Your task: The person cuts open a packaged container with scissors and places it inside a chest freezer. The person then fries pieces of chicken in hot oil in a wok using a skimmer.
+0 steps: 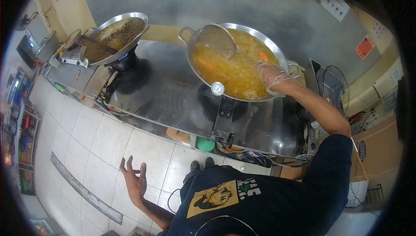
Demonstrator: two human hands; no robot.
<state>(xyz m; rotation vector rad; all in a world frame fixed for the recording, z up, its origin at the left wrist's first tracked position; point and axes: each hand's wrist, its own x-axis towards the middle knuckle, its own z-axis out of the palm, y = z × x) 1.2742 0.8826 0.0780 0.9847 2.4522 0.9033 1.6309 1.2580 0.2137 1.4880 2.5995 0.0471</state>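
Note:
My right hand [273, 76], in a clear plastic glove, is closed around the thin handle of a round wire skimmer [217, 40]. The skimmer's mesh head tilts over the left back side of a large metal wok [269, 41]. Bubbling yellow oil [234, 76] fills this wok, with orange pieces [263, 56] showing at its surface. A dial thermometer [218, 88] sits at the wok's near rim. My bare left hand [135, 182] hangs over the tiled floor, fingers apart and holding nothing.
A second wok [141, 16] with brown contents and a wooden paddle [96, 44] stands on a burner at the left. Steel counter [169, 80] lies between the woks. A wire basket [336, 86] and a cardboard box [378, 149] are at the right.

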